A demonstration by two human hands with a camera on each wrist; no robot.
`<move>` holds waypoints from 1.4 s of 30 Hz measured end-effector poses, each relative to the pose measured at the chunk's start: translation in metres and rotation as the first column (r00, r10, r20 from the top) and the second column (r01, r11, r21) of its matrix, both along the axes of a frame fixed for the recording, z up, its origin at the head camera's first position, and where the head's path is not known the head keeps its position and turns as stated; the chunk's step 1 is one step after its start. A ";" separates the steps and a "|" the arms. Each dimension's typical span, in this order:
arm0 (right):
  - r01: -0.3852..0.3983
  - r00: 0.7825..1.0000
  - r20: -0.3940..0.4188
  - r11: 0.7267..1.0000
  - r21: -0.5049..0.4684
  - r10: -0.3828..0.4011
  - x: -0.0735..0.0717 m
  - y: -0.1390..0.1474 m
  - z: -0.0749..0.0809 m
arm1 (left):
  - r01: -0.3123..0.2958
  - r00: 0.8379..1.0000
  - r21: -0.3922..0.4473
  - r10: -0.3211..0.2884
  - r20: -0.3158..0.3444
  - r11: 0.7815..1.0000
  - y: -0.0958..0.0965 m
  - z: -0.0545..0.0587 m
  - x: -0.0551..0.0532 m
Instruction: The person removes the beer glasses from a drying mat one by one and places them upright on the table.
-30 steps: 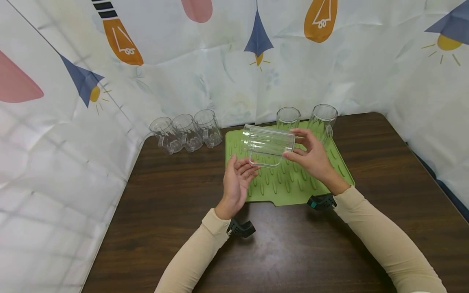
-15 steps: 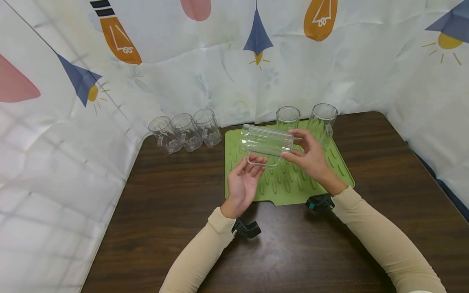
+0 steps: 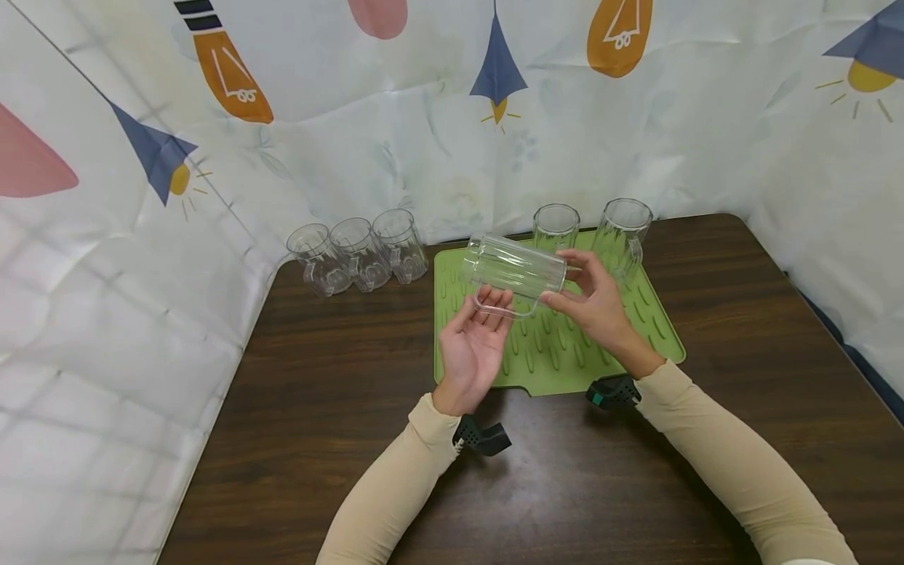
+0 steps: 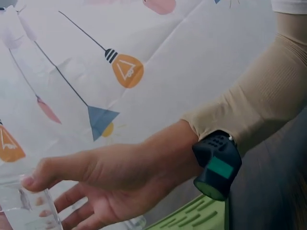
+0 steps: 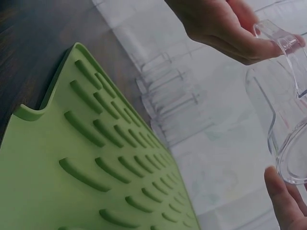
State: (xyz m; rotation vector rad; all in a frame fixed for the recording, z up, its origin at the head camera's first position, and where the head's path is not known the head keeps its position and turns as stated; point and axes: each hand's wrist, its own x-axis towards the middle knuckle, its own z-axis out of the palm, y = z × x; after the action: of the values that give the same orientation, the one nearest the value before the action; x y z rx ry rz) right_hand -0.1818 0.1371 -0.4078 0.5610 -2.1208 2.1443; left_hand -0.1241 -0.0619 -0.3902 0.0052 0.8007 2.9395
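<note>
Shifted closer to the glass mug (image 3: 514,264), my left hand (image 3: 476,349) touches it, fingers relaxed; my right hand (image 3: 599,302) grips one end.

Holds a clear glass mug (image 5: 288,120) with the right hand (image 5: 286,203) and touches its handle (image 5: 295,72) with the left hand (image 5: 223,31). Has a green ridged mat (image 5: 109,152) at left, blurred clear glasses (image 5: 168,88) beyond.
</note>
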 end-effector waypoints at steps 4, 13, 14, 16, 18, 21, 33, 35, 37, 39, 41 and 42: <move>-0.008 1.000 0.020 1.000 -0.018 0.008 0.000 -0.001 -0.002 | -0.002 1.000 0.009 0.002 0.016 1.000 0.001 0.003 0.001; -0.021 0.998 0.062 1.000 -0.005 0.021 0.001 -0.001 -0.006 | -0.014 0.999 0.002 0.014 0.042 1.000 0.002 0.008 0.004; -0.025 0.998 0.065 1.000 -0.004 0.026 0.001 0.000 -0.006 | -0.018 0.999 0.000 0.018 0.038 1.000 0.002 0.008 0.004; -0.037 0.997 0.068 0.999 -0.004 0.037 0.001 0.000 -0.006 | -0.025 0.999 -0.004 0.025 0.024 1.000 0.002 0.008 0.006; -0.050 0.996 0.072 0.999 0.000 0.050 0.000 0.000 -0.006 | -0.028 1.000 -0.006 0.028 0.004 1.000 0.003 0.008 0.006; -0.068 0.995 0.079 0.998 0.017 0.066 0.000 0.000 -0.006 | -0.028 0.999 -0.003 0.028 -0.028 1.000 0.003 0.008 0.008; -0.102 0.991 0.089 0.994 0.036 0.099 0.001 0.003 -0.007 | -0.015 0.997 -0.035 0.012 -0.079 0.999 0.002 0.008 0.010; -0.105 0.991 0.086 0.994 0.040 0.101 0.001 0.003 -0.007 | -0.004 0.996 -0.044 0.000 -0.085 0.999 0.002 0.008 0.011; -0.107 0.991 0.083 0.993 0.046 0.103 0.002 0.004 -0.007 | 0.005 0.995 -0.057 -0.010 -0.095 0.998 0.001 0.008 0.012; -0.110 0.991 0.081 0.993 0.052 0.106 0.002 0.004 -0.007 | 0.012 0.994 -0.075 -0.020 -0.109 0.997 0.001 0.008 0.013; -0.116 0.991 0.078 0.992 0.058 0.111 0.002 0.005 -0.007 | 0.017 0.991 -0.096 -0.029 -0.129 0.995 0.001 0.008 0.014; -0.119 0.991 0.076 0.991 0.063 0.114 0.002 0.005 -0.007 | 0.018 0.990 -0.103 -0.032 -0.136 0.995 0.000 0.008 0.014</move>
State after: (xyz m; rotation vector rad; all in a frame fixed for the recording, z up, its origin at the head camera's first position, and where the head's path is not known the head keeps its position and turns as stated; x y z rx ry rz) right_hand -0.1800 0.1419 -0.4152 0.6378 -2.2595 2.1919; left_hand -0.1100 -0.0616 -0.3821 0.2112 0.9609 2.8968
